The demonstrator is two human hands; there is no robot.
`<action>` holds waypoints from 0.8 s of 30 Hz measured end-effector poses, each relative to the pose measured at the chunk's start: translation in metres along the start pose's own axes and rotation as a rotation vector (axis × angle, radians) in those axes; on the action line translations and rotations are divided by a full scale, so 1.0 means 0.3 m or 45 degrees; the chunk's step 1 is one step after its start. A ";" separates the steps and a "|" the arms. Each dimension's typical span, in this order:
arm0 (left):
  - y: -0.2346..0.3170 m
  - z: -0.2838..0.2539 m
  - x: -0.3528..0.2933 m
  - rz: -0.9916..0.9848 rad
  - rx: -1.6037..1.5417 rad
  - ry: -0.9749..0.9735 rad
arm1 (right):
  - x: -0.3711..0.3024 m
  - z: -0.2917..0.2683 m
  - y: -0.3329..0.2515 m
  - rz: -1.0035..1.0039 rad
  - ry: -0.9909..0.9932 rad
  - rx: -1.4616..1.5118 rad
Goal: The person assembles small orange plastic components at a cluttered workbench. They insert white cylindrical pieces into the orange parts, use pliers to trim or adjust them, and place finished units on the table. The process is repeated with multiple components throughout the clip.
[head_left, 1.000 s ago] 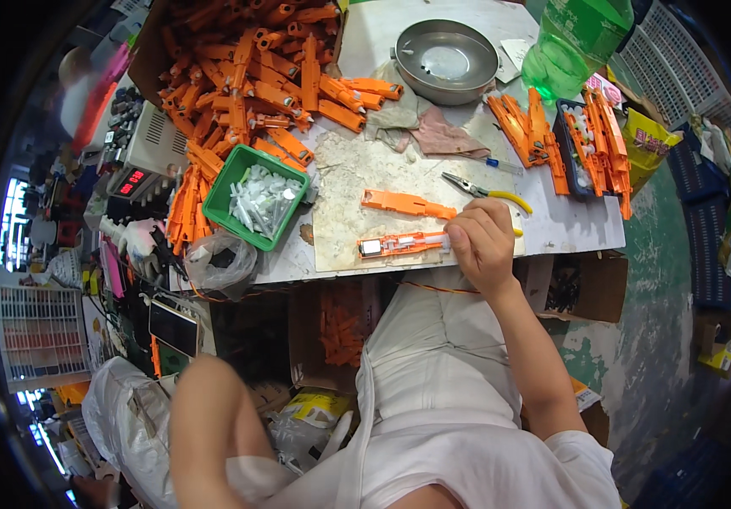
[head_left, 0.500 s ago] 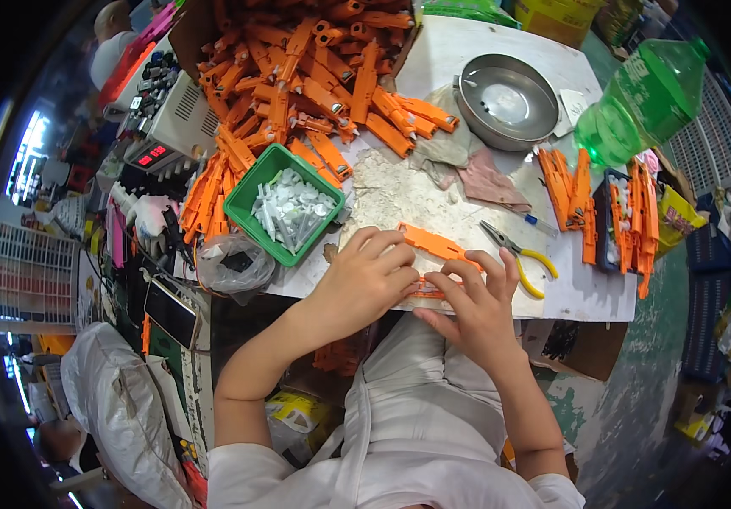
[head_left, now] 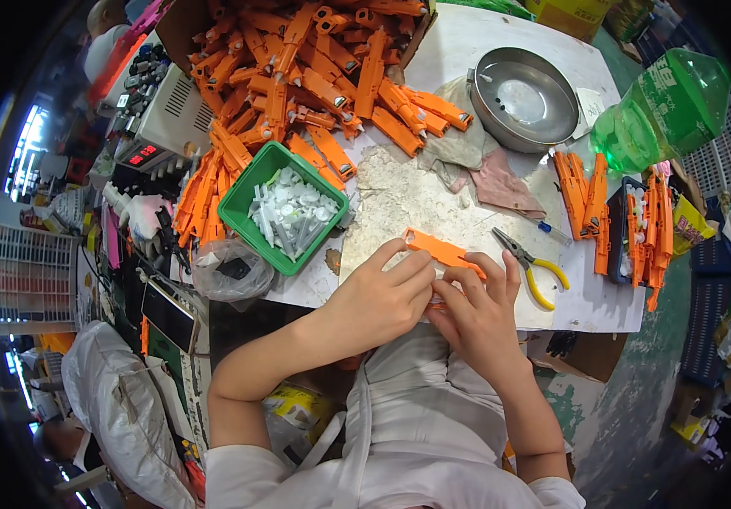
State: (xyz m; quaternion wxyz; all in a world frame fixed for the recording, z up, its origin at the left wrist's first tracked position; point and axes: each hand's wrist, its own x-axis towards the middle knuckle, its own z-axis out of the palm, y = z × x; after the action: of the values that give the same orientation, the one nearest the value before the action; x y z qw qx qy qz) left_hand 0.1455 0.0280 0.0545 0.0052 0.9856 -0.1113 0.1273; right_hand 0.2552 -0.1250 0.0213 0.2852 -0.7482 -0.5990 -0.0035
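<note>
At the near edge of the table both my hands are bent over an orange plastic part, of which only slivers show between the fingers. My left hand is closed on its left side, fingertips pressed down. My right hand pinches it from the right with thumb and fingers. Just beyond them lies a second orange plastic housing, flat on the worn board, and the fingers of both hands reach its near side. Pliers with yellow handles rest to the right, jaws pointing away from me.
A large heap of orange housings spills from a carton at the back left. The green bin holds white and grey plastic pieces. Farther right are a steel bowl, rags, a green bottle and more orange parts.
My hands have drawn closer together and now cover more of the near orange part. The left fingers have curled in tighter. The whole view has shifted slightly.
</note>
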 end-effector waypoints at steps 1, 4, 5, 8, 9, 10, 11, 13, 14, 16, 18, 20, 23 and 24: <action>-0.001 0.001 0.000 0.001 0.001 -0.002 | 0.000 0.001 0.000 0.004 -0.003 0.010; -0.002 0.011 -0.004 -0.016 -0.007 0.014 | 0.000 0.006 0.001 0.006 0.002 0.025; -0.002 0.014 -0.007 -0.035 -0.016 0.035 | -0.001 0.011 0.003 0.000 0.013 0.020; -0.005 0.016 -0.023 -0.077 -0.029 0.093 | -0.002 0.012 0.002 0.001 0.030 0.018; -0.005 0.015 -0.030 -0.089 -0.031 0.112 | -0.002 0.010 0.000 0.005 0.033 0.019; -0.005 0.016 -0.036 -0.106 -0.040 0.155 | -0.001 0.008 0.000 0.012 0.047 0.032; -0.002 0.018 -0.044 -0.123 -0.049 0.197 | -0.001 0.005 -0.002 0.019 0.061 0.044; 0.006 0.014 -0.053 -0.156 -0.082 0.288 | -0.005 -0.005 -0.009 0.025 0.105 0.074; 0.010 0.010 -0.057 -0.172 -0.105 0.335 | -0.009 -0.013 -0.015 0.024 0.135 0.092; 0.022 0.006 -0.062 -0.185 -0.159 0.409 | -0.014 -0.023 -0.023 0.010 0.193 0.103; 0.033 0.006 -0.067 -0.180 -0.220 0.461 | -0.020 -0.028 -0.028 -0.015 0.248 0.090; 0.041 0.004 -0.070 -0.193 -0.270 0.497 | -0.025 -0.034 -0.031 -0.036 0.266 0.092; 0.050 -0.006 -0.073 -0.217 -0.286 0.552 | -0.037 -0.051 -0.040 -0.026 0.269 0.144; 0.053 -0.010 -0.074 -0.226 -0.281 0.570 | -0.040 -0.059 -0.043 -0.015 0.265 0.170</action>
State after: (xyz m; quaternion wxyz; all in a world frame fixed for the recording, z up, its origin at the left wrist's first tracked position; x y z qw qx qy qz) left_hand 0.1204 0.0173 0.0515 0.1482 0.9322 -0.0338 0.3285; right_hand 0.2464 -0.1417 0.0375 0.3950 -0.7197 -0.5694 -0.0431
